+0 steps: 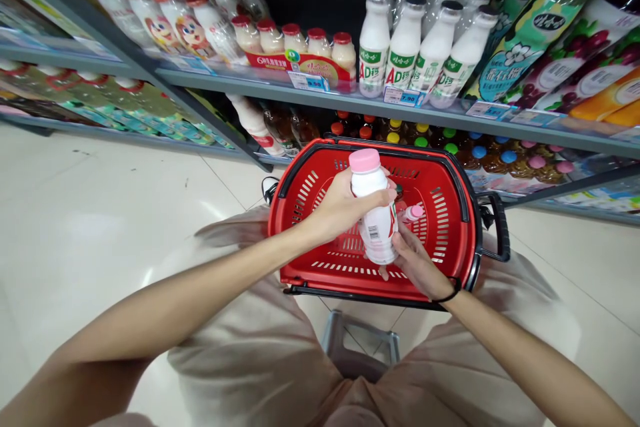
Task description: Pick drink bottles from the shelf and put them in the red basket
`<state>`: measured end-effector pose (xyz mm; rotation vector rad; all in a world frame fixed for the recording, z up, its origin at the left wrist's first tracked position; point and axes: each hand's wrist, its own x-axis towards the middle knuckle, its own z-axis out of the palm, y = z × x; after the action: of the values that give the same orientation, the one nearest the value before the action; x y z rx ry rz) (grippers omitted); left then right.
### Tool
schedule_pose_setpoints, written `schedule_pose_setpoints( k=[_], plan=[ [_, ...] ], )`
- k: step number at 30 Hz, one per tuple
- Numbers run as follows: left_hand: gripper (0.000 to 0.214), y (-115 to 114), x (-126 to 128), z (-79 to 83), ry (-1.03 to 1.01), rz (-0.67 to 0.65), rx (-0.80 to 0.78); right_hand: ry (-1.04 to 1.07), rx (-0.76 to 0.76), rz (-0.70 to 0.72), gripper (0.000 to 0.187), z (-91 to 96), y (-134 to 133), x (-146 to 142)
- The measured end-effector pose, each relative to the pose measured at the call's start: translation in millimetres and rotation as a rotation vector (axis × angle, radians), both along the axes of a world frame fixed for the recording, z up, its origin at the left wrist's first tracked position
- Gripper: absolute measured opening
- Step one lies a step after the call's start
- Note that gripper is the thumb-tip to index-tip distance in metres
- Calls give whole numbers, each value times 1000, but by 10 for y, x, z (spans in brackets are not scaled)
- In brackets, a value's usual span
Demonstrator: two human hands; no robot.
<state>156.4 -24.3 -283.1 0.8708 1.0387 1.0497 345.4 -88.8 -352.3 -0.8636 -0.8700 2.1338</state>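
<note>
Left hand (340, 210) grip closed round white bottle (377, 230) just under pink cap (364, 160); right hand (417, 267) grip cupped its base. Bottle stood upright over red basket (470, 213). Seemed rigid smooth plastic, fairly light, slippery: best held mid-body.

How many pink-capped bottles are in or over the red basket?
2. One white bottle is held over the red basket by left hand and right hand. A second bottle, only its pink cap showing, sits inside just right of it. More may hide beneath the hands.
</note>
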Motion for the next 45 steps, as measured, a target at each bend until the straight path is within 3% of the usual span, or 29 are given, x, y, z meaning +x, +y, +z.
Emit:
schedule_pose_setpoints(
  k=[26, 45],
  plan=[
    [40, -41, -80, -55, 61, 26, -10, -73, 33, 62, 52, -37, 26, -67],
    [38, -57, -62, -94, 77, 2, -28, -94, 14, 67, 48, -50, -9, -35]
  ],
)
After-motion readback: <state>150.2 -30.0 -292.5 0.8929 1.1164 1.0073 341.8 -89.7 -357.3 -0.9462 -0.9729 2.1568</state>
